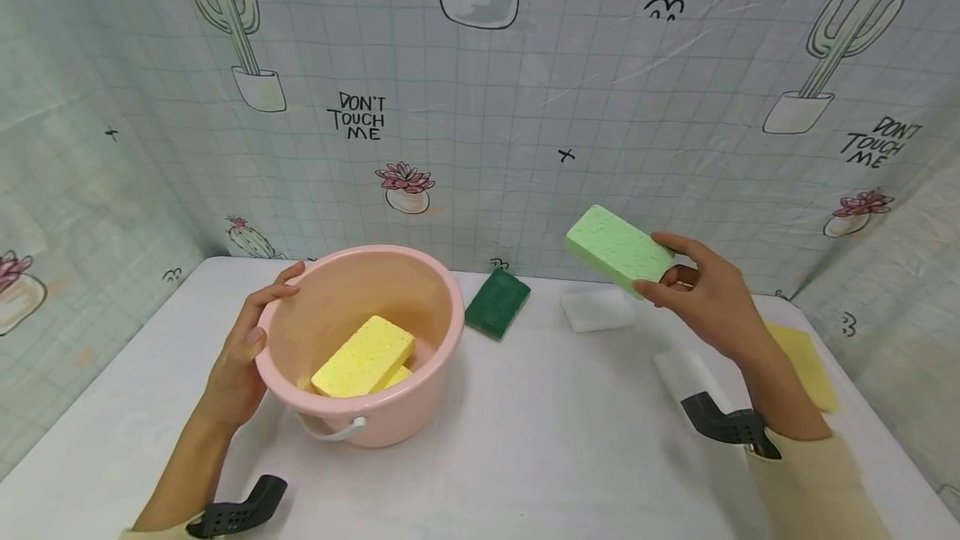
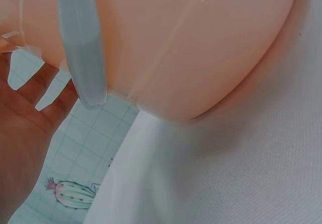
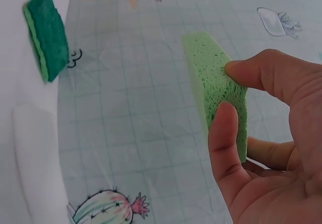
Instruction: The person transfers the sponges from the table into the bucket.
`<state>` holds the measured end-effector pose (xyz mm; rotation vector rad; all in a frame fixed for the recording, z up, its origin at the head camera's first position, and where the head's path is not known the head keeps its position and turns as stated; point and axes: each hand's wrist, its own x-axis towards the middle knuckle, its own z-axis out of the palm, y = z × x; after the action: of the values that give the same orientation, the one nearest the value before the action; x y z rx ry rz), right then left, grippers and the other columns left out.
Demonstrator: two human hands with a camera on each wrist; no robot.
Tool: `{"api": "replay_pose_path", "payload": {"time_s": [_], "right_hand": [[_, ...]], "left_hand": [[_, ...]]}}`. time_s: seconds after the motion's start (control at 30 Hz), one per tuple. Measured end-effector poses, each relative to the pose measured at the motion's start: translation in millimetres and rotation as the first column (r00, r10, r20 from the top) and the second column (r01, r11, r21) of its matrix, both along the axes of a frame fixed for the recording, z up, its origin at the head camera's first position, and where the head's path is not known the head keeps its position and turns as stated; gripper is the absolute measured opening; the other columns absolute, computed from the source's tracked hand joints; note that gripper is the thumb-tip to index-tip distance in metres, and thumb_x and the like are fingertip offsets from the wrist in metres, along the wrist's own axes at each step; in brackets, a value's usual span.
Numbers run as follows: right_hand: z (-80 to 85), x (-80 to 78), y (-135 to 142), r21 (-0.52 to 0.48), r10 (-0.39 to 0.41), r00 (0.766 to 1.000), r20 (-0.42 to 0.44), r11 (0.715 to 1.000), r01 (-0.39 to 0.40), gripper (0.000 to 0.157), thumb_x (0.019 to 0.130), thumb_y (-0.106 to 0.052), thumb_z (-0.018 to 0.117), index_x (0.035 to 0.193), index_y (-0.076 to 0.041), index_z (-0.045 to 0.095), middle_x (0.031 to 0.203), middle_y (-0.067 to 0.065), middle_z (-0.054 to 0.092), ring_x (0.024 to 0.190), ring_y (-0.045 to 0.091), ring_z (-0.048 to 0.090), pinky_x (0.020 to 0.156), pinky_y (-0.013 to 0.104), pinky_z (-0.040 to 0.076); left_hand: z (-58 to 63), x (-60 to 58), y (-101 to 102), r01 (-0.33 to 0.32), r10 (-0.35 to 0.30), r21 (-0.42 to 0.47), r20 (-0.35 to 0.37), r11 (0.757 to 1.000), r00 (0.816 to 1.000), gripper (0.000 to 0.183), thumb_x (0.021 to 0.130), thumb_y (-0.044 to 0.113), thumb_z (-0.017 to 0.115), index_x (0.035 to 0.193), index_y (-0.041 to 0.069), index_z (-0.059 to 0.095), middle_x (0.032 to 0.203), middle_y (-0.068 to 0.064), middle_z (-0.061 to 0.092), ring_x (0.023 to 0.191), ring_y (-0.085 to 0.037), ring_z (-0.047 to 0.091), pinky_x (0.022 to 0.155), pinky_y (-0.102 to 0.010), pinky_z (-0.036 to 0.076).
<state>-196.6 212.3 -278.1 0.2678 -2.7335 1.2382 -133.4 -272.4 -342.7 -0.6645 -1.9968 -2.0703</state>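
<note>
My right hand (image 1: 708, 298) pinches a light green sponge (image 1: 617, 247) by one end, thumb on one side and fingers on the other. The sponge is raised over the back of the table, tilted, its pores plain in the right wrist view. At the left, my left hand (image 1: 238, 361) holds the pink bucket (image 1: 405, 419) by its rim, the fingers along the outer side. Inside the bucket lie yellow sponges (image 1: 366, 357), one on top of another. The bucket's pale handle (image 2: 83, 43) hangs down its near side.
A dark green scouring pad (image 1: 497, 303) lies right of the bucket. Farther right are a white block (image 1: 596, 309), another white piece (image 1: 690, 377) partly behind the right wrist, and a yellow piece (image 1: 806, 365) near the table's right edge. A printed curtain (image 1: 480, 107) stands behind the table.
</note>
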Motion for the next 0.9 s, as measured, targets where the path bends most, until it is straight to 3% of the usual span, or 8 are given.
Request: {"api": "replay_pose_path", "payload": {"time_s": [0.5, 0.9], "right_hand": [[13.9, -4.7, -23, -0.129, 0.151, 0.989, 0.006, 0.98, -0.149, 0.063, 0.073, -0.027, 0.073, 0.128, -0.021, 0.043, 0.085, 0.013, 0.051, 0.078, 0.019, 0.057, 0.063, 0.027, 0.051], [27.6, -6.4, -46, -0.125, 0.268, 0.963, -0.021, 0.955, -0.269, 0.059, 0.074, -0.025, 0.073, 0.126, -0.022, 0.046, 0.083, 0.013, 0.052, 0.076, 0.021, 0.056, 0.061, 0.027, 0.049]], "left_hand": [[0.4, 0.2, 1, -0.008, 0.008, 0.013, 0.023, 1.0, 1.0, 0.044, 0.089, 0.024, 0.039, 0.13, 0.009, 0.035, 0.146, -0.005, 0.013, 0.129, -0.025, 0.017, 0.092, -0.024, 0.037], [0.8, 1.4, 1, -0.015, 0.015, 0.002, 0.021, 1.0, 1.0, 0.044, 0.089, 0.024, 0.038, 0.13, 0.008, 0.034, 0.146, -0.005, 0.013, 0.129, -0.025, 0.018, 0.091, -0.025, 0.038]]}}
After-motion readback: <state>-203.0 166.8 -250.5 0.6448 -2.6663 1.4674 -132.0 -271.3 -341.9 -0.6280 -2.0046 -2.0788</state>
